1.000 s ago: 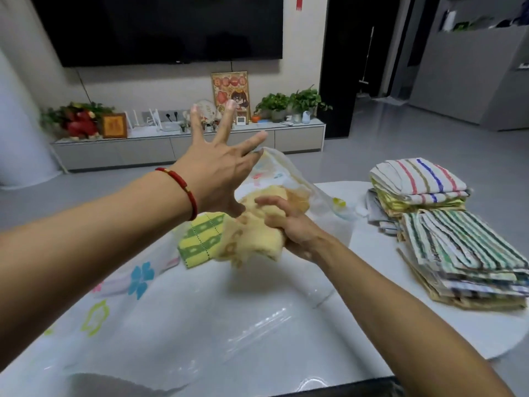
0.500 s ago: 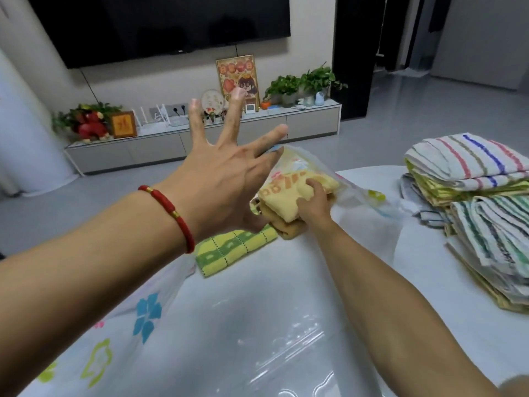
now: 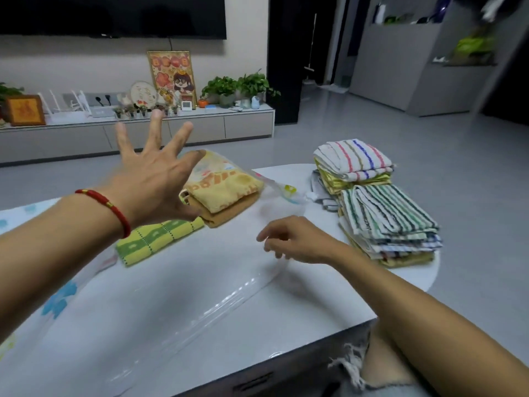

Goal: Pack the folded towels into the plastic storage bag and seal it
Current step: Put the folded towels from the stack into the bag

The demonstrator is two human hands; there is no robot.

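A clear plastic storage bag (image 3: 177, 299) with flower prints lies across the white table. Deep inside it sit a folded yellow towel (image 3: 226, 190) on an orange-brown one (image 3: 229, 217), with a green-and-yellow towel (image 3: 160, 239) beside them. My left hand (image 3: 148, 184) hovers over these towels with fingers spread wide, its thumb against the bag's raised plastic. Nothing is in my right hand (image 3: 297, 242), which hangs loosely curled above the bag, nearer to me than the yellow towel. Two stacks of folded striped towels (image 3: 355, 160) (image 3: 386, 222) wait at the table's right.
The table's near corner (image 3: 369, 319) is by my knee. A low TV cabinet (image 3: 177, 130) with plants and frames stands across the grey floor. A doorway (image 3: 297, 53) opens at the back.
My right hand has let go of the yellow towel and pulled back toward me, out of the bag. The towel now rests at the bag's far end. My left hand stays spread.
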